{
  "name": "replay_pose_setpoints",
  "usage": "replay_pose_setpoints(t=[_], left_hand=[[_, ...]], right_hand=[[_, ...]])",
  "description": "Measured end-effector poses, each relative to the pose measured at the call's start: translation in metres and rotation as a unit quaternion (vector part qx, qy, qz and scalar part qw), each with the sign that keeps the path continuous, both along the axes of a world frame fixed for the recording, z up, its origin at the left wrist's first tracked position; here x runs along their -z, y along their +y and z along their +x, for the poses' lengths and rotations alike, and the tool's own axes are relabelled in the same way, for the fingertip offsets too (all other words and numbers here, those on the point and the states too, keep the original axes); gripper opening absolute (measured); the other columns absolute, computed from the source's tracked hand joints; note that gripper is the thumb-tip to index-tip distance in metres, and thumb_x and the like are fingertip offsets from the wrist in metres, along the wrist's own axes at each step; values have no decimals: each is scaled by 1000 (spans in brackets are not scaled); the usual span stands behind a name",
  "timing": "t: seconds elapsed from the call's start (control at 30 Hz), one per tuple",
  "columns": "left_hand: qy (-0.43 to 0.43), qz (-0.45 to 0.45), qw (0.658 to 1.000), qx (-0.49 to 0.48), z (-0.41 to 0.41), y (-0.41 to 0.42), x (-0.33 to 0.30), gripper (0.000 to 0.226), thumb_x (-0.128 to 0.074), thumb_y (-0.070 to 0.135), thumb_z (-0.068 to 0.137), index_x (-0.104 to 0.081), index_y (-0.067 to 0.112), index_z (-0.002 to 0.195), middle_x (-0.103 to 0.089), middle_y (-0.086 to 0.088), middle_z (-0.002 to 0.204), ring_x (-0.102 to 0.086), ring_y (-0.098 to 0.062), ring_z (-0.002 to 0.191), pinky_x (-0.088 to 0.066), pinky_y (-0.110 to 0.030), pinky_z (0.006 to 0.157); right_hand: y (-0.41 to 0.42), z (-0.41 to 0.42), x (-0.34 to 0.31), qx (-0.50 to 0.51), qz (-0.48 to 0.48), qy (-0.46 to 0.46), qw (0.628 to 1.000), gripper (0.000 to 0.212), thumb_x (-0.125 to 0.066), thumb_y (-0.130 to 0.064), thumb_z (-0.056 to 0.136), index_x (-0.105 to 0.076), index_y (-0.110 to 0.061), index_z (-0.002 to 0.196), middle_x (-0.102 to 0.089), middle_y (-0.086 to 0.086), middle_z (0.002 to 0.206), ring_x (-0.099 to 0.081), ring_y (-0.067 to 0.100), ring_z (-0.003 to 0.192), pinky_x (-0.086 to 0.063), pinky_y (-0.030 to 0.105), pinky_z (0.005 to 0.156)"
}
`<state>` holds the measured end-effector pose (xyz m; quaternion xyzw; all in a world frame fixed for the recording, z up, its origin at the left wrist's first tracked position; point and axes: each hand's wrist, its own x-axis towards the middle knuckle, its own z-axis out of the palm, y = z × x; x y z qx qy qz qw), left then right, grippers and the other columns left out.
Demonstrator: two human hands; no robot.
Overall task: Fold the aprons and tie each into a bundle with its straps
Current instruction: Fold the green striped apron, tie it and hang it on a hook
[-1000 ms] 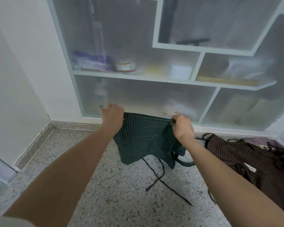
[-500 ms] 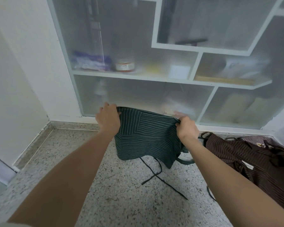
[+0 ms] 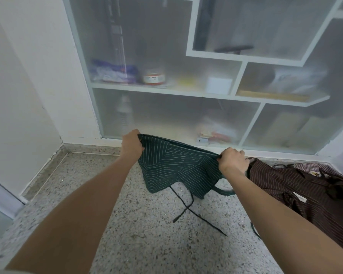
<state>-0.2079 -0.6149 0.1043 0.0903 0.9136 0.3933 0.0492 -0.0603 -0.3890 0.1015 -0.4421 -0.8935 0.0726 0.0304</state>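
Holding the green striped apron (image 3: 172, 171) up over the speckled counter (image 3: 147, 244), the left hand (image 3: 131, 144) and right hand (image 3: 233, 161) are each gripping a top corner, likely stretching the fold edge straight so the layers line up. Two thin straps (image 3: 188, 209) are dangling, crossing on the counter. One apron in hand; at least one brown striped apron (image 3: 297, 190) is heaped just right, waiting.

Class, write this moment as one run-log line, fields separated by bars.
left hand: grips green apron top edge | right hand: grips other end | straps: untied, dangling to floor | brown apron: unfolded, right
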Motion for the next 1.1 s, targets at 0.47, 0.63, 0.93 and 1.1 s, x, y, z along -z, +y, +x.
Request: replay_pose_setpoints(t=[0.47, 0.63, 0.93, 1.1], left_hand=[[52, 58, 996, -41, 2, -5, 16, 9, -42, 13, 97, -43, 6, 90, -44, -4, 65, -46, -24, 68, -29, -28, 47], [104, 142, 983, -53, -5, -5, 16, 15, -45, 7, 94, -56, 3, 103, -55, -7, 82, -48, -21, 71, -35, -26, 59], [28, 50, 997, -60, 49, -39, 81, 11, -44, 6, 91, -54, 4, 96, -45, 1, 65, -41, -12, 54, -30, -24, 47], [-40, 63, 995, -62, 116, -68, 126, 12, -45, 9, 93, -56, 5, 94, -54, -8, 73, -46, -18, 59, -35, -27, 55]], right_hand=[[-4, -2, 14, 131, -500, 336, 787, 14, -45, 3, 96, -54, -2, 105, -56, 18, 108, -65, 35, 93, -59, 35, 70], [-10, -10, 25, 58, -376, 354, 854, 34, -48, -1, 91, -55, -17, 62, -54, 7, 66, -51, 21, 69, -45, 33, 73], [-36, 40, 79, 94, -399, 315, 856, 19, -53, -18, 93, -62, -8, 79, -60, 8, 80, -55, 22, 77, -45, 36, 78], [-53, 92, 118, 79, -413, 254, 871, 29, -58, -32, 92, -72, -10, 80, -71, 11, 95, -64, 23, 92, -47, 32, 88]])
